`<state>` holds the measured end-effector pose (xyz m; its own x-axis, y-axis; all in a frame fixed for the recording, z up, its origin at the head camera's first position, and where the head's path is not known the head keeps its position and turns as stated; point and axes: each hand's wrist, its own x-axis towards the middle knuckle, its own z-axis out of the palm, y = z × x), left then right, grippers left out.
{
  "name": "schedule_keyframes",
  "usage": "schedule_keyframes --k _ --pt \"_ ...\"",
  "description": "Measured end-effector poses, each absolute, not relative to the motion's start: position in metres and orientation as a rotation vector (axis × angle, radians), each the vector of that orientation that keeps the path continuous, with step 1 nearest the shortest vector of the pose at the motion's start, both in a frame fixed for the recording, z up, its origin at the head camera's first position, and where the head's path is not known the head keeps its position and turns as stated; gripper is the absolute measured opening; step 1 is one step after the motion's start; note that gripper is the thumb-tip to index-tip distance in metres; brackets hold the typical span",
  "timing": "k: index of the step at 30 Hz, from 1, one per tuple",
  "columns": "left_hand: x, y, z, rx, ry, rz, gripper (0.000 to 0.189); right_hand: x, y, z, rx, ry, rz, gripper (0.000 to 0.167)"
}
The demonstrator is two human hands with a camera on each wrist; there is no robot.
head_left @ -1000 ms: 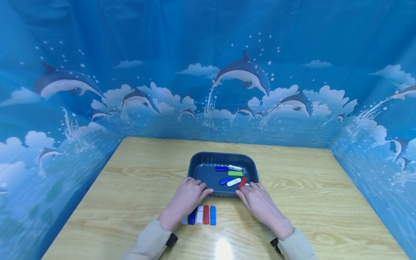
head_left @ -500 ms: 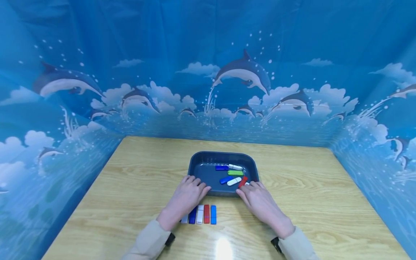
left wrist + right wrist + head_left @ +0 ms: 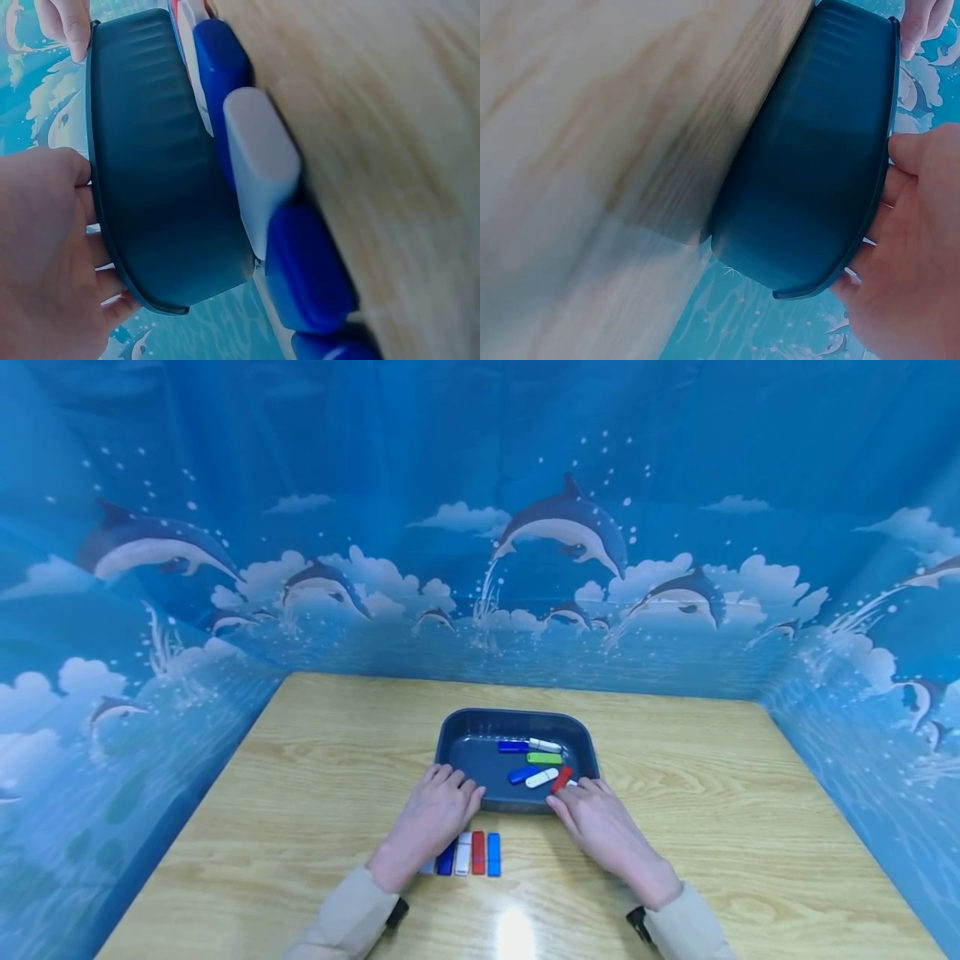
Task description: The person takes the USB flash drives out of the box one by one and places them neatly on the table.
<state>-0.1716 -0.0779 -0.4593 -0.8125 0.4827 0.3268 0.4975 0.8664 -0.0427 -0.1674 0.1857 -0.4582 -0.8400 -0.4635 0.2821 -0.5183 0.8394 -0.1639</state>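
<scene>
A dark blue plastic tray (image 3: 513,807) stands on the table, several USB sticks lying in it. Among them are a green one (image 3: 544,758), a white one (image 3: 542,778) and a red one (image 3: 561,779). My left hand (image 3: 435,803) grips the tray's near left corner, thumb on the near rim and fingers over the side. At the near right corner my right hand (image 3: 603,827) holds the rim likewise, partly covering a white stick. In front of the tray, a row of USB sticks runs from light blue (image 3: 494,855) and red (image 3: 478,852) leftward, partly under my left wrist.
The wooden table (image 3: 697,777) reaches to a blue dolphin-print curtain (image 3: 480,527) at the back and sides. In the left wrist view, a white stick (image 3: 262,165) and a blue stick (image 3: 307,270) lie close to the tray's wall.
Both hands stay at the tray's corners, and the sticks keep their places. Only a slight shift of the head view shows.
</scene>
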Motion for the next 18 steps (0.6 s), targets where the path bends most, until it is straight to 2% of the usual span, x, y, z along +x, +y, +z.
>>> schedule_keyframes --k 10,18 --pt "-0.171 -0.076 -0.458 -0.71 -2.742 -0.09 0.035 -0.187 0.181 -0.426 0.785 -2.746 0.404 0.01" --pt "-0.171 -0.076 -0.461 -0.716 -2.704 -0.096 0.033 -0.218 0.17 -0.431 0.801 -2.864 0.248 0.008"
